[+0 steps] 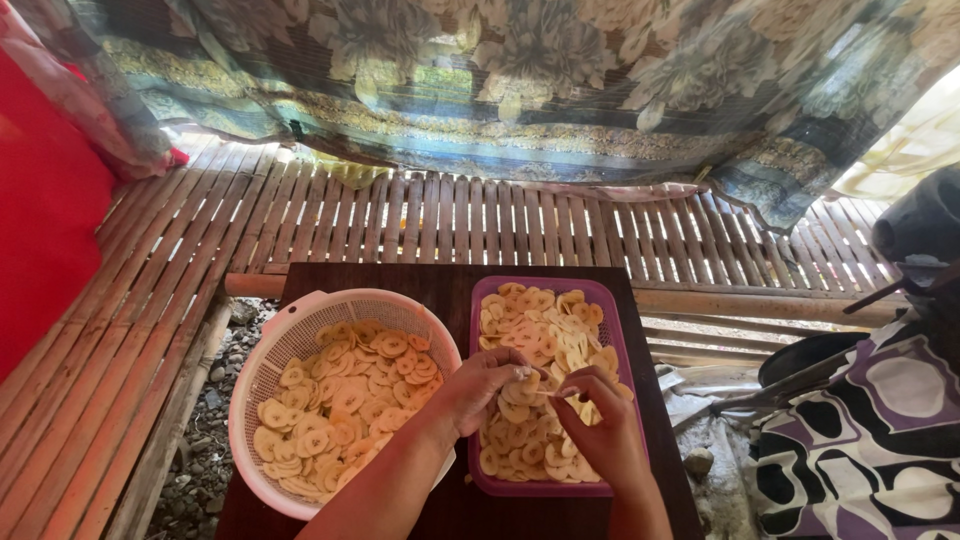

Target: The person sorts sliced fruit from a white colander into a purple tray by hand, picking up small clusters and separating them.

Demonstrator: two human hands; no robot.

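A purple rectangular tray (610,330) on a dark wooden table (450,285) holds several pale yellow banana slices (545,330). Both my hands work over the tray's middle. My left hand (478,388) pinches a small stack of slices. My right hand (600,420) has its fingers closed on a slice and a thin stick that reaches toward the left hand. To the left stands a round white colander (290,315) full of more slices (345,400).
A bamboo-slat bench (430,215) runs behind and down the left side. A flowered cloth (560,90) hangs at the back, red fabric (40,220) at the left. A black-purple-white patterned cloth (870,440) and a dark pan (810,355) lie at the right. Gravel shows below.
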